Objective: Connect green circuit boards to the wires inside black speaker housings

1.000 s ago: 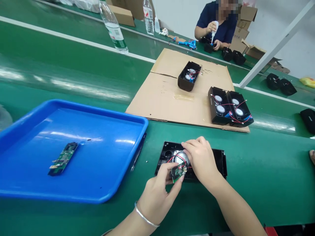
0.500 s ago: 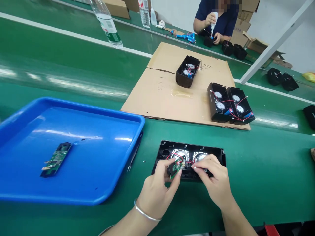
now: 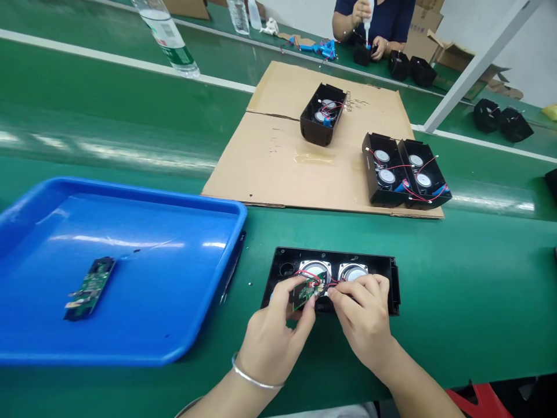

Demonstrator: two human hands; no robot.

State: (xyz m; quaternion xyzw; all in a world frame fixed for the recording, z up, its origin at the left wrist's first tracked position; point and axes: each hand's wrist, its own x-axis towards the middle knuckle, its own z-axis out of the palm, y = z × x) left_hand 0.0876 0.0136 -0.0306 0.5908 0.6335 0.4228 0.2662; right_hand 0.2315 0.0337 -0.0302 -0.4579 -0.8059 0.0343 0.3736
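Between thumb and fingers, my left hand holds a small green circuit board, tilted above a black speaker housing. Two round speakers with silvery frames, a left one and a right one, sit in that housing. Red and black wires run from there to the board. My right hand pinches a small white wire connector close to the board's right edge. Its fingers partly cover the connector and the right speaker.
A blue tray with another circuit board lies at left. Behind, a cardboard sheet bears three black speaker boxes. A water bottle stands at back left. Across the bench a co-worker holds a white squeeze bottle.
My right hand has moved left with the connector, nearer to the circuit board. My left hand keeps its hold on the board. The whole view has shifted slightly.
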